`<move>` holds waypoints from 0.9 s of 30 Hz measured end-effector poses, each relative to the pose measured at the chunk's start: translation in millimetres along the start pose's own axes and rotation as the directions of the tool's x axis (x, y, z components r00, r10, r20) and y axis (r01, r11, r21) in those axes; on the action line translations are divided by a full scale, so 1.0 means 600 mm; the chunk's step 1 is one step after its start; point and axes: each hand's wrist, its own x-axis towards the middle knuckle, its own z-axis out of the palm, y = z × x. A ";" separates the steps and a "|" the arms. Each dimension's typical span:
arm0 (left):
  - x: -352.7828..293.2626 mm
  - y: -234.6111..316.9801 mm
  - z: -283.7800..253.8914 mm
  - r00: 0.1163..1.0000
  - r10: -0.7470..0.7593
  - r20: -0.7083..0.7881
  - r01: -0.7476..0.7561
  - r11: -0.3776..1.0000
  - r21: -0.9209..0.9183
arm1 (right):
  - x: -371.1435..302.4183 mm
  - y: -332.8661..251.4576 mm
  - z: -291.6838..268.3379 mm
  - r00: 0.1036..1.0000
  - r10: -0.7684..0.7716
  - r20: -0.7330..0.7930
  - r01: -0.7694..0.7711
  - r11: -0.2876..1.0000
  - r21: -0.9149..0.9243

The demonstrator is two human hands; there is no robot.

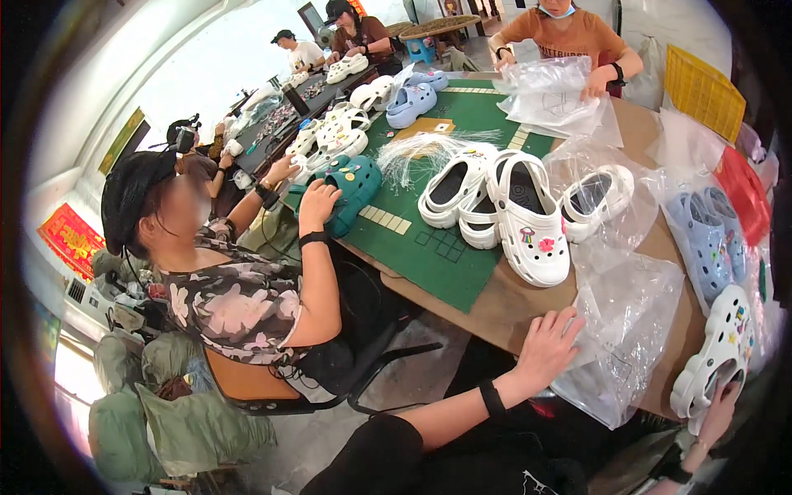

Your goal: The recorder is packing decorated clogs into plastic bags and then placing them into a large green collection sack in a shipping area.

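At the lower right, my right hand (721,410) grips a white foam clog (714,355) by its heel end, fingers inside the opening. Colourful charms dot that clog's upper. My left hand (548,350) lies at the table's near edge with fingers spread, the tips touching a clear plastic bag (629,318). Just beyond the left hand, a white clog with a pink flower charm (528,219) leans on other white clogs (452,191). Another white clog (596,205) lies partly under clear film. Bagged light-blue clogs (703,239) rest on the right.
A green cutting mat (441,268) covers part of the brown table (487,318). Clear plastic strands (425,153) lie on it. A co-worker at left handles a teal clog (353,188); another across holds plastic bags (554,91). A yellow basket (703,92) stands at far right.
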 end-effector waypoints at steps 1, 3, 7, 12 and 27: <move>0.000 0.002 -0.003 0.998 0.030 -0.055 -0.029 0.999 0.020 | 0.008 -0.003 -0.002 1.000 0.000 0.002 0.000 1.000 -0.002; 0.001 0.006 -0.002 0.993 0.059 -0.105 -0.055 0.998 0.038 | 0.039 0.016 0.002 0.990 0.011 0.142 0.010 0.988 -0.151; 0.006 0.011 0.019 0.992 0.107 -0.071 -0.105 0.994 0.026 | 0.093 0.152 0.026 0.945 -0.239 0.223 0.170 0.942 0.290; 0.011 0.011 0.001 0.982 0.143 -0.125 -0.145 0.989 -0.009 | 0.030 0.006 0.004 0.992 -0.111 0.064 0.096 0.975 0.200; 0.051 0.060 -0.024 0.983 0.183 0.034 -0.160 0.925 -0.344 | -0.256 0.025 -0.217 0.597 -0.630 0.496 -0.130 0.534 0.835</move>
